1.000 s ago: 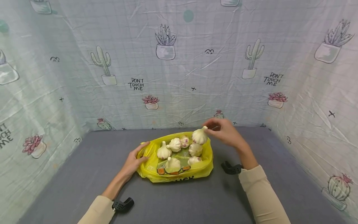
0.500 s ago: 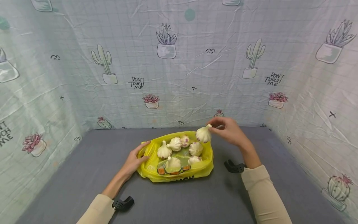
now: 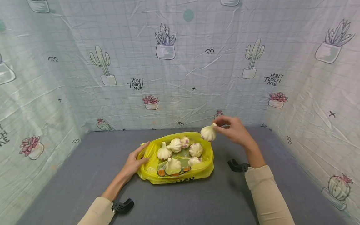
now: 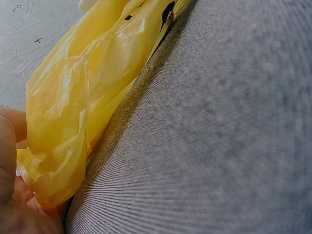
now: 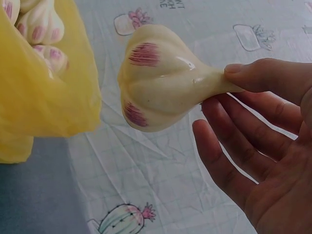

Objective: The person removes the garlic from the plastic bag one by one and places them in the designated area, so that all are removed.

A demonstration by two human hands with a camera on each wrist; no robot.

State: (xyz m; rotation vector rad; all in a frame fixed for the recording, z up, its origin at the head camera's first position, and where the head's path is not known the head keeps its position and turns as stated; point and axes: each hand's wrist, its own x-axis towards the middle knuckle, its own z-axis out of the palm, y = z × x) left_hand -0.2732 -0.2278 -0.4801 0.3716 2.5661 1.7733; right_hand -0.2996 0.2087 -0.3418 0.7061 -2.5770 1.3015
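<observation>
My right hand point(image 3: 235, 130) pinches a garlic bulb point(image 3: 208, 133) by its stem, just above the right end of a yellow plastic bag point(image 3: 206, 167). In the right wrist view this bulb point(image 5: 158, 83) is glossy cream with purple patches; thumb and fingertips meet on the stem. At the bag's left end my left hand point(image 3: 132, 164) holds the plastic between thumb and fingers. The left wrist view shows the bag's gathered end point(image 4: 53, 170) against the palm. Several more garlic bulbs lie in the open bag, among them one with an upright stem point(image 3: 164, 152).
The bag stands on a grey tabletop point(image 3: 174, 206). Fabric walls point(image 3: 180, 68) printed with cacti and succulents enclose the table at the back and both sides. A black wrist mount point(image 3: 122, 206) sticks out beside the left forearm, another point(image 3: 237, 165) beside the right.
My right hand has moved a little up and to the right with the garlic bulb, away from the bulbs in the bag. The left hand and bag have stayed in place.
</observation>
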